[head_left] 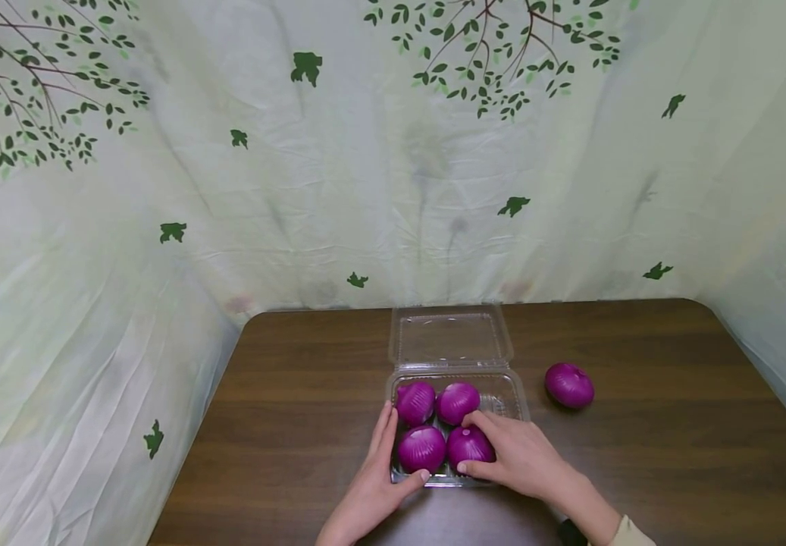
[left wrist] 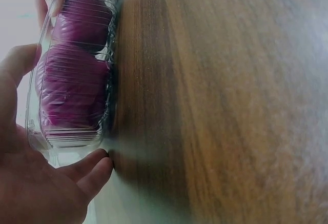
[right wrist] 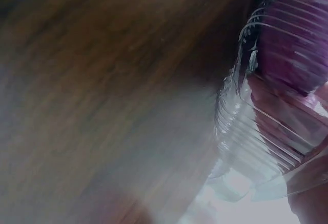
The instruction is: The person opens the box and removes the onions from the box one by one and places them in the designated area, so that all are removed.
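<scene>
A clear plastic clamshell box point(head_left: 517, 394) sits on the table, its lid point(head_left: 451, 340) folded back away from me. Red onions fill much of it: one at back left point(head_left: 416, 403), one at back middle point(head_left: 458, 402), one at front left point(head_left: 423, 449). My right hand point(head_left: 518, 455) pinches another red onion point(head_left: 469, 447) between thumb and fingers at the box's front, right of the front-left one. My left hand point(head_left: 380, 476) rests against the box's front left corner, fingers straight along the side, thumb at the front rim. Through the box wall, onions point(left wrist: 74, 85) show in the left wrist view.
A loose red onion point(head_left: 569, 385) lies on the brown wooden table point(head_left: 672, 425), right of the box. A leaf-printed cloth point(head_left: 433, 189) hangs behind the table and along both sides. Something small and dark point(head_left: 571, 533) shows beneath my right wrist.
</scene>
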{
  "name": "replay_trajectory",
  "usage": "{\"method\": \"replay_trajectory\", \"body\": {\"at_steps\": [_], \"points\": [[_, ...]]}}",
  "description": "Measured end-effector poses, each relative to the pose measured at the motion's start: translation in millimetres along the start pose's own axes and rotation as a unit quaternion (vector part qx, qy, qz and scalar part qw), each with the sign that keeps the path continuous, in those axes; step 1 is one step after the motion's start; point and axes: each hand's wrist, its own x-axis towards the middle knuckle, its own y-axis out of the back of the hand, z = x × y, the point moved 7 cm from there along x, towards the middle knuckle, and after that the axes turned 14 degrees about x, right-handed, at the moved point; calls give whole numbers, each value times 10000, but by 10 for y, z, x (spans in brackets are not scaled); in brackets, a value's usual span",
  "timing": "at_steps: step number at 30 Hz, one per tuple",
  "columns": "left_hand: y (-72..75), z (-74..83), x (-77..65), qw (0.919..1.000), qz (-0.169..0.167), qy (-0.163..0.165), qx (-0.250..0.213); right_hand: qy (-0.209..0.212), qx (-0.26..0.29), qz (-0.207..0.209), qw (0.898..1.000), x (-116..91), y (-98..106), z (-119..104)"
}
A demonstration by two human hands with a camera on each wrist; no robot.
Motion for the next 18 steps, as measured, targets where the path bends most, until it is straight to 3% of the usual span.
{"method": "replay_trajectory", "body": {"at_steps": [18], "points": [[6,5,-9,10000,-13,71,20,47,558,211,9982,28,57,67]]}}
